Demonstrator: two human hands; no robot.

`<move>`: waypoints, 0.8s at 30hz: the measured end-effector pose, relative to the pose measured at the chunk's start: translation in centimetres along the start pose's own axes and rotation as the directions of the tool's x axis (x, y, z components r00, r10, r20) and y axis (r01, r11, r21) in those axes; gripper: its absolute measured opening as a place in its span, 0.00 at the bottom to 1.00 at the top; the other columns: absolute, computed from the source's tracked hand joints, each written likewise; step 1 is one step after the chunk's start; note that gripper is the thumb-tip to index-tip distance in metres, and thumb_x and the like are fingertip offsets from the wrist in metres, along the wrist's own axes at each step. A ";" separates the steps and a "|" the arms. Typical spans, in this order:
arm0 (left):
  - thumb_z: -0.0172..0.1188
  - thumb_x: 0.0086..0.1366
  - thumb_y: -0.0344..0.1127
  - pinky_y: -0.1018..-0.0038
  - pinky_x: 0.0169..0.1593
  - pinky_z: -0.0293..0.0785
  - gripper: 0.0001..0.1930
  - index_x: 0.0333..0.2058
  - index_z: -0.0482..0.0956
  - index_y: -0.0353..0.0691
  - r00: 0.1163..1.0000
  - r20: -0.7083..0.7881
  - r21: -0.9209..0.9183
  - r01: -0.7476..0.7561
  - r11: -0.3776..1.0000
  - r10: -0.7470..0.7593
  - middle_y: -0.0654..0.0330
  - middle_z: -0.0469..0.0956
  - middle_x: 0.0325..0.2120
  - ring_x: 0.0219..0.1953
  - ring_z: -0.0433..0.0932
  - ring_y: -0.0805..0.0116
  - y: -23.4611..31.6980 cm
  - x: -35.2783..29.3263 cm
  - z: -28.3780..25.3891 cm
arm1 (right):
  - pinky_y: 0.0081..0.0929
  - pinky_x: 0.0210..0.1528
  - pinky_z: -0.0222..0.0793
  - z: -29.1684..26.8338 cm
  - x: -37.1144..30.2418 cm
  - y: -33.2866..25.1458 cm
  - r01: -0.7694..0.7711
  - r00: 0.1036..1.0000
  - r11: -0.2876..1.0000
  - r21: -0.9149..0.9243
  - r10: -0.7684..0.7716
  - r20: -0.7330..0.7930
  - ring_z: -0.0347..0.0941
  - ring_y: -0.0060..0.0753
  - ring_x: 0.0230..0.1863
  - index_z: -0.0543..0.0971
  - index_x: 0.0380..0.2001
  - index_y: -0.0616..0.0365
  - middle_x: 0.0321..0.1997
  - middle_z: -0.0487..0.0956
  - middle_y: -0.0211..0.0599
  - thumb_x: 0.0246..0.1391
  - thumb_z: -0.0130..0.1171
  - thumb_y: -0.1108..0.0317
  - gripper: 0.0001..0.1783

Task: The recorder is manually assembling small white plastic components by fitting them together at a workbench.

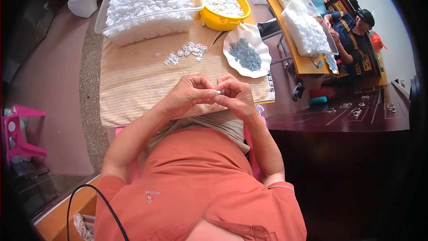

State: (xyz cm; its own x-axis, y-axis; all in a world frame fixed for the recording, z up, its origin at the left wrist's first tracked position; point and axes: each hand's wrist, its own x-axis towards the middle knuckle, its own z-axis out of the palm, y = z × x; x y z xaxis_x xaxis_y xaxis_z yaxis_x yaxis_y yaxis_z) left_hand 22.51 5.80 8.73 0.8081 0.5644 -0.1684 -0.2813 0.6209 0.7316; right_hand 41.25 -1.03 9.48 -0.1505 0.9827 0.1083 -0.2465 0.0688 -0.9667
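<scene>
Close together above the near edge of the cloth, my left hand [192, 93] and my right hand [237, 96] meet fingertip to fingertip. Both are closed in a pinch on a small white piece [218, 92], mostly hidden by the fingers. Beyond them lies a loose group of small white plastic pieces with holes [187, 51]. To the right of that group, a white wavy-rimmed dish [263, 53] holds a heap of small grey-blue pieces [245, 54].
A clear plastic bin [122, 39] heaped with white pieces stands at the far left. Beside it is a yellow basin [214, 23] of off-white pieces. A striped beige cloth [129, 80] covers the table. Right, a person [352, 40] sits by another table [278, 15]; a pink stool [24, 129] stands left.
</scene>
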 end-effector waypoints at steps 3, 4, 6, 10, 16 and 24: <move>0.64 0.59 0.29 0.78 0.39 0.77 0.06 0.33 0.78 0.35 1.000 -0.001 -0.016 -0.009 1.000 0.009 0.62 0.78 0.30 0.33 0.78 0.75 -0.1 0.0 0.0 | 0.20 0.38 0.76 -0.1 0.2 -0.1 0.012 1.000 0.999 -0.034 -0.013 -0.014 0.76 0.25 0.37 0.77 0.35 0.69 0.41 0.70 0.35 0.48 0.63 0.84 0.09; 0.64 0.60 0.30 0.79 0.39 0.78 0.06 0.34 0.78 0.35 1.000 -0.012 -0.028 -0.010 1.000 0.010 0.61 0.78 0.30 0.33 0.78 0.75 -0.1 0.0 0.0 | 0.19 0.38 0.75 -0.1 0.3 -0.3 0.020 0.999 0.996 -0.084 -0.022 -0.033 0.76 0.24 0.37 0.77 0.34 0.69 0.40 0.71 0.35 0.48 0.63 0.83 0.09; 0.63 0.61 0.30 0.79 0.39 0.78 0.06 0.34 0.78 0.34 0.999 -0.036 -0.043 -0.019 0.999 0.017 0.61 0.79 0.30 0.33 0.78 0.75 -0.2 0.3 -0.3 | 0.17 0.39 0.72 -0.1 0.5 -0.9 -0.002 0.997 0.995 -0.103 -0.006 -0.079 0.74 0.21 0.37 0.77 0.34 0.67 0.39 0.72 0.33 0.48 0.63 0.83 0.09; 0.60 0.63 0.32 0.79 0.39 0.79 0.07 0.34 0.76 0.34 0.988 -0.140 -0.033 -0.063 0.997 0.057 0.58 0.80 0.32 0.33 0.79 0.74 -0.2 0.6 -0.7 | 0.11 0.29 0.65 -0.9 1.8 -2.0 -0.033 0.966 0.965 -0.260 -0.036 -0.256 0.70 0.12 0.27 0.78 0.33 0.63 0.27 0.77 0.25 0.51 0.63 0.79 0.06; 0.61 0.63 0.31 0.78 0.39 0.79 0.06 0.34 0.76 0.34 0.975 -0.211 0.004 -0.070 0.998 0.069 0.57 0.80 0.33 0.33 0.79 0.74 -0.4 0.6 -1.1 | 0.20 0.28 0.70 -4.4 8.4 -5.4 -0.073 0.921 0.572 -0.817 -0.275 -0.275 0.76 0.21 0.24 0.82 0.32 0.65 0.23 0.81 0.39 0.50 0.63 0.65 0.12; 0.60 0.63 0.29 0.78 0.38 0.78 0.05 0.33 0.77 0.34 0.945 -0.304 0.003 -0.122 0.993 0.117 0.56 0.80 0.32 0.32 0.78 0.73 -0.4 1.1 -2.4 | 0.29 0.37 0.75 -5.8 16.7 -6.5 -0.004 0.842 0.250 -0.968 -0.522 -0.138 0.81 0.39 0.35 0.80 0.45 0.63 0.39 0.82 0.49 0.51 0.64 0.64 0.20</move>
State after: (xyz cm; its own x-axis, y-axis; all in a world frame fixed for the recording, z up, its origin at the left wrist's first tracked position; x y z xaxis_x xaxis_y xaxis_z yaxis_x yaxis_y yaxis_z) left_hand 22.28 7.51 6.68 0.5734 0.7719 -0.2744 -0.3763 0.5457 0.7487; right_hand 45.93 15.90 16.26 0.1340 0.8149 0.5638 0.8661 0.1802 -0.4663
